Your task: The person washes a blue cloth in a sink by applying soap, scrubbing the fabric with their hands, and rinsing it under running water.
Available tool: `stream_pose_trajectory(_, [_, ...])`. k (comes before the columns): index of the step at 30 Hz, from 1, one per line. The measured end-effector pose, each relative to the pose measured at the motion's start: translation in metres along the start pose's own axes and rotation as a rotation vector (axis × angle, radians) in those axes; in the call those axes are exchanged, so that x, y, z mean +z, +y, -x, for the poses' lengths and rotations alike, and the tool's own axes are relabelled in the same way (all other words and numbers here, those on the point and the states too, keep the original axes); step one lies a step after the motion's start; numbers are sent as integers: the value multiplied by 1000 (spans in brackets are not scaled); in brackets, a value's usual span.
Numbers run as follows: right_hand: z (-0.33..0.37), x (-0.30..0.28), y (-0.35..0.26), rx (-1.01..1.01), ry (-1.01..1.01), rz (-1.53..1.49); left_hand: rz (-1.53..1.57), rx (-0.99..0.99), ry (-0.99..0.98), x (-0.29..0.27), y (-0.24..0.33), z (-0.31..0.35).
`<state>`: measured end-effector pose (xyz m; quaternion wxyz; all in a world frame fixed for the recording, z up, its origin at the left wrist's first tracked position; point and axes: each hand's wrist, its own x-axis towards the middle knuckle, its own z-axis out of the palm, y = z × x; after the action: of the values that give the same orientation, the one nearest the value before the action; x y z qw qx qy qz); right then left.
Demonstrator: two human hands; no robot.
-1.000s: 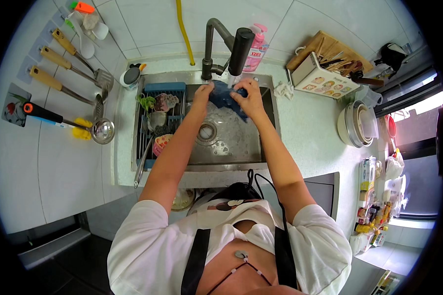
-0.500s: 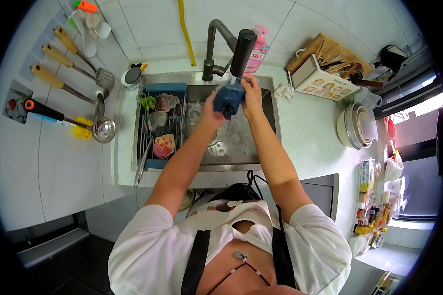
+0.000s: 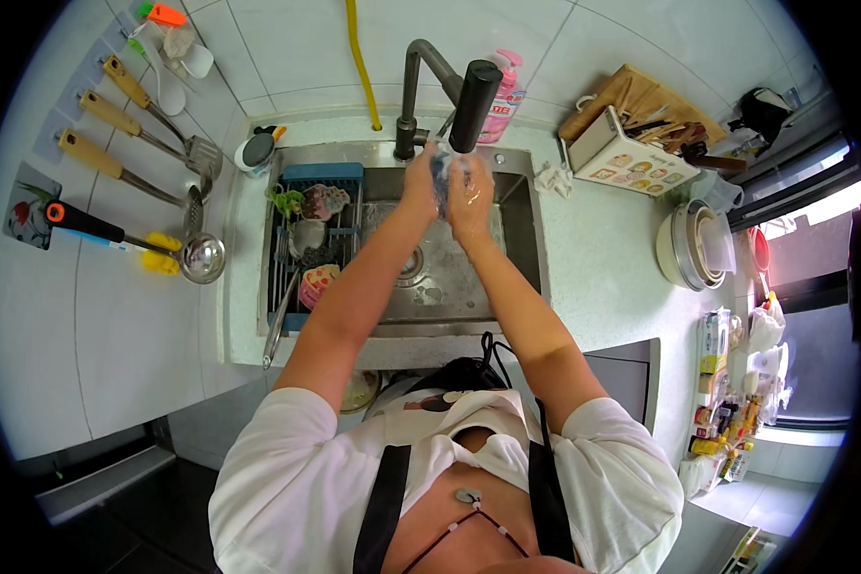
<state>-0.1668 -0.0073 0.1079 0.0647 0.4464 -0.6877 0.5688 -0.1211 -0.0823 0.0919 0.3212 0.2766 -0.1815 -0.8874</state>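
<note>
Under the dark faucet (image 3: 475, 105), my left hand (image 3: 419, 184) and my right hand (image 3: 470, 196) are closed together around a dark blue, soft-looking cloth (image 3: 440, 177). Only a strip of it shows between them; my fingers hide the rest, so I cannot tell its exact kind. Water runs over both hands, and the right one glistens. Below them lies the steel sink (image 3: 459, 287), wet, with its round drain (image 3: 410, 266) showing beside my left forearm.
A blue drying rack (image 3: 323, 172) holding sponges and scrubbers sits in the sink's left side. Behind the faucet stands a pink pump bottle (image 3: 503, 100). To the right are a utensil box (image 3: 631, 158) and stacked bowls (image 3: 684, 249). Ladles and spatulas (image 3: 115, 113) hang at left.
Both hands have drawn closer together under the faucet and folded around the blue cloth, which was more spread out before. My left forearm has shifted right, showing more of the drain.
</note>
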Motion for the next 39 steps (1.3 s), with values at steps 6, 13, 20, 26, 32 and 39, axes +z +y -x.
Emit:
stream_pose_trajectory(6, [-16, 15, 25, 321, -38, 50, -129, 156, 221, 0, -15, -6])
stream_pose_trajectory(13, [-18, 15, 46, 827, 45, -801, -228, 178, 66, -31, -20, -4])
stream_pose_trajectory(20, [-4, 9, 38, 585, -40, -244, -125, 339, -16, 12, -5, 30])
stream_pose_trajectory(26, [2, -4, -5, 90, -41, -107, -178, 336, 157, -3, -11, -8])
stream_pose_trajectory(32, [-4, -3, -4, 249, -40, -67, -348, 335, 263, -2, -14, -5])
stream_pose_trajectory(39, [-5, 14, 48, 547, -22, -229, -566, 449, 178, -13, -17, 3])
